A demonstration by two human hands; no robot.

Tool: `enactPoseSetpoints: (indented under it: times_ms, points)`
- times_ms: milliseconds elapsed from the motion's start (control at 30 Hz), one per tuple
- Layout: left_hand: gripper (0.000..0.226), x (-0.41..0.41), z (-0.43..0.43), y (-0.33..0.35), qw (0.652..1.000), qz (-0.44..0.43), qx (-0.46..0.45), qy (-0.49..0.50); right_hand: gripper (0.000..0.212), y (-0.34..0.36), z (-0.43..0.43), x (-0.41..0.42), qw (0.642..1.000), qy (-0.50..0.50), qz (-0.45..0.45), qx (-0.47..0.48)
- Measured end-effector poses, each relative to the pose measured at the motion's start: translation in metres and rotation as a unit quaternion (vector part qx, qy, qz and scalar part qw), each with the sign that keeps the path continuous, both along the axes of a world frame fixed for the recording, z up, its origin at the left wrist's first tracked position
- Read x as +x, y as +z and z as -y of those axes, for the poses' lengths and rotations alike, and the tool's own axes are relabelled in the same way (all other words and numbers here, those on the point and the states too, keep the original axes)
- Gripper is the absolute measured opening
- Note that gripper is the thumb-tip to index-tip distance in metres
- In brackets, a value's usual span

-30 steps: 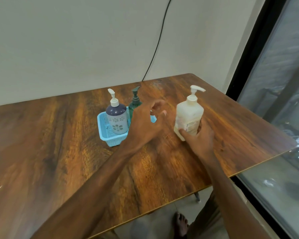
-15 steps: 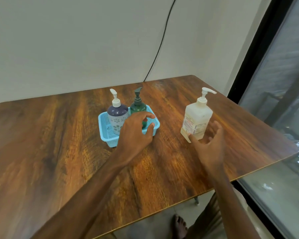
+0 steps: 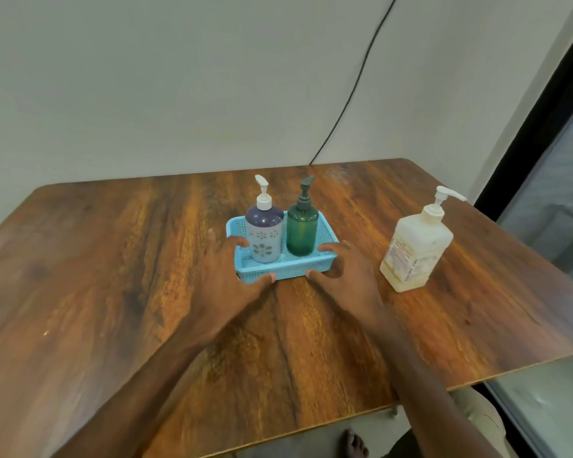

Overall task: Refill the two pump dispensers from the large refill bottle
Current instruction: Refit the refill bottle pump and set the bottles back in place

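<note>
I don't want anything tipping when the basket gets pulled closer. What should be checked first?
1. In the blue basket, the purple dispenser and green dispenser stand upright: ok.
2. Grip of the left hand on the basket's near left corner: ok.
3. Grip of the right hand on its near right corner: ok.
4. Off to the side, the refill bottle stands upright, apart from the basket: ok.
5. Pumps off for pouring: not ok, both on.
6. Dispenser fill levels: cannot tell.
</note>
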State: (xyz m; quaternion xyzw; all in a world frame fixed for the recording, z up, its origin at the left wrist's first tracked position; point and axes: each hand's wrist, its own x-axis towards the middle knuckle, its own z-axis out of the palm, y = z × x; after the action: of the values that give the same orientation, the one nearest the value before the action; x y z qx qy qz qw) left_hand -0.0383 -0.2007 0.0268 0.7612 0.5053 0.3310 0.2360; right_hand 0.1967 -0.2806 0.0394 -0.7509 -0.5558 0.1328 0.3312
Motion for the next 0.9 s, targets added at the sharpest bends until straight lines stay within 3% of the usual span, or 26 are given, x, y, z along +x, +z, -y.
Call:
enactPoseSetpoints:
  times_ms: [100,200,733,900]
  points:
    - [0.059,-0.009,-0.007,-0.001,0.999,-0.042,-0.01,-0.002,0.034,-0.007,-0.013,0.008,1.0,0.03,-0.005,0.007]
    - [0.039,-0.006,-0.016,-0.002,0.998,-0.058,-0.005,0.0,0.029,-0.012,-0.02,0.013,0.999,0.03,-0.04,0.02]
    - [0.041,0.021,-0.085,-0.003,0.999,-0.04,-0.01,-0.029,0.019,-0.014,-0.083,0.033,0.997,0.01,-0.049,0.053]
    - [0.039,0.037,-0.116,0.0,0.999,-0.034,-0.009,-0.022,0.026,-0.02,-0.124,0.05,0.999,-0.009,-0.02,0.041]
